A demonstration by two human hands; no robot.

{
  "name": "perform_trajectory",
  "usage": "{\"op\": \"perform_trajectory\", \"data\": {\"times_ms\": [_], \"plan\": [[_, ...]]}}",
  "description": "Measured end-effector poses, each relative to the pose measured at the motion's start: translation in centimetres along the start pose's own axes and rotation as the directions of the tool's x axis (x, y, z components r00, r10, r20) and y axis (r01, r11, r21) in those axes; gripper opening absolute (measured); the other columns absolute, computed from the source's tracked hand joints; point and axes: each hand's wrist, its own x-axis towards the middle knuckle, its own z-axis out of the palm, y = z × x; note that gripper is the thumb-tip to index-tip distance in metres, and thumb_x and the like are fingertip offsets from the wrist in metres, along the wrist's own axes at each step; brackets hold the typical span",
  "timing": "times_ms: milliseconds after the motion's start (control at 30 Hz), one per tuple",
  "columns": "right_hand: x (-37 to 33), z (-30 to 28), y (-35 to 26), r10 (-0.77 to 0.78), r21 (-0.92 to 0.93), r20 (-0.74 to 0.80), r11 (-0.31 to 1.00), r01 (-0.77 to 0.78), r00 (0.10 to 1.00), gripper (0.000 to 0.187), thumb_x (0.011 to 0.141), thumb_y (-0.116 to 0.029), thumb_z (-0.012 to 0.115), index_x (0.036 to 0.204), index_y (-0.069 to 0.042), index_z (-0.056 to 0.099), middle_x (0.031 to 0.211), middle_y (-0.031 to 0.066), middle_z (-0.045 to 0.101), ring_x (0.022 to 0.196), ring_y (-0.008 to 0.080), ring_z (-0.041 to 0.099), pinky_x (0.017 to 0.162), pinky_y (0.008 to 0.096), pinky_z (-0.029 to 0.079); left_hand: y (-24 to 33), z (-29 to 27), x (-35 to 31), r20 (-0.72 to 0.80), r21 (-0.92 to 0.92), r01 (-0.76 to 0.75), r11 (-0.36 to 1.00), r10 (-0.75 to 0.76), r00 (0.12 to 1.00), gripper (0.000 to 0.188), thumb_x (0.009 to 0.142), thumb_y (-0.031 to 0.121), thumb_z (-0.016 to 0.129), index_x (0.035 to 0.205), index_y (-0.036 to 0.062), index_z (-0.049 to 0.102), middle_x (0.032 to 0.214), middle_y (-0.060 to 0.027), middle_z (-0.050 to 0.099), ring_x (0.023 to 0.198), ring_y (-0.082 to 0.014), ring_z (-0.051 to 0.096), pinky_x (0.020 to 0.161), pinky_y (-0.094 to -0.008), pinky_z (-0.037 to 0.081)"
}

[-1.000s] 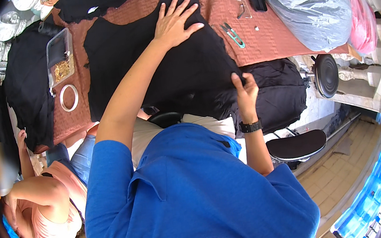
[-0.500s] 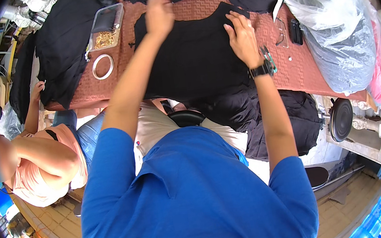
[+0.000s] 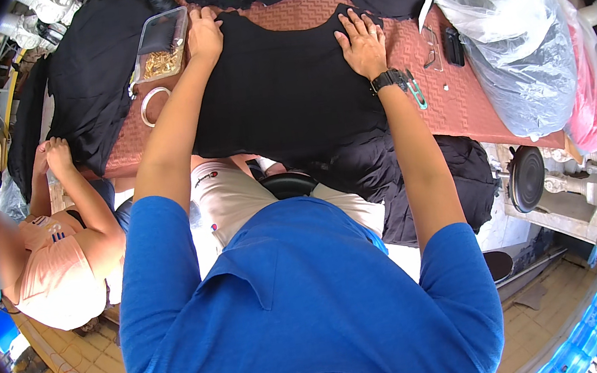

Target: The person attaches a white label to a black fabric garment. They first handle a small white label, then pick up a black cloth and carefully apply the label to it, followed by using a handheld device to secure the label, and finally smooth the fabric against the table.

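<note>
A black garment piece with a curved neckline lies spread on the reddish-brown cloth-covered table before me. My left hand is at its far left shoulder corner, fingers close together and thumb side against the fabric. The hand hides part of that corner. Flat on the far right shoulder rests my right hand, fingers spread and pressing the cloth; a dark watch is on that wrist. The near part of the garment hangs over the table edge toward a bunched black cloth by my lap.
Near my left hand are a clear box of small gold-coloured pieces and a white ring. Teal-handled snips, eyeglasses and a black case lie right, beside a large plastic bag. A co-worker sits left.
My left hand has moved left from above the neckline to the garment's left shoulder corner. The garment has shifted and spread leftward. My right hand stays on its shoulder. The co-worker's hands have come together.
</note>
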Motion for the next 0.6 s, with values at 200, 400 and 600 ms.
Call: {"op": "perform_trajectory", "data": {"times_ms": [200,400,600], "plan": [[0.0,0.2,-0.1,-0.016,-0.057,0.021,0.998,0.017,1.000,0.057,0.101,-0.052,0.044,0.150,-0.023,0.046,0.160,0.0017,0.038,0.146,0.0321,0.033,0.119,0.0558,0.024,2.1,0.2,-3.2,0.195,0.135,-0.108,0.985,0.080,0.977,0.054,0.096,0.046,0.062,0.139,0.0146,0.052,0.139,-0.0175,0.050,0.127,-0.0434,0.051,0.103,-0.0528,0.044],[1.4,0.4,-0.6,0.023,-0.061,0.079,0.998,-0.018,0.997,0.060,0.097,-0.050,0.049,0.150,-0.021,0.046,0.158,0.0037,0.039,0.144,0.0370,0.033,0.118,0.0591,0.024,1.5,0.9,-5.8,0.281,0.226,-0.277,0.934,0.210,0.936,0.080,0.093,0.079,0.034,0.158,0.0321,0.030,0.169,-0.0056,0.017,0.154,-0.0386,0.011,0.124,-0.0570,0.008],[1.4,1.4,-0.7,-0.027,-0.071,-0.020,0.997,0.025,0.999,0.061,0.099,-0.053,0.047,0.149,-0.018,0.046,0.156,0.0043,0.041,0.144,0.0362,0.034,0.117,0.0589,0.024,1.3,2.2,-1.9,-0.082,-0.224,-0.168,0.960,0.153,0.985,0.041,0.094,0.039,0.066,0.128,0.0178,0.065,0.136,-0.0123,0.055,0.124,-0.0369,0.052,0.103,-0.0483,0.044]]}}
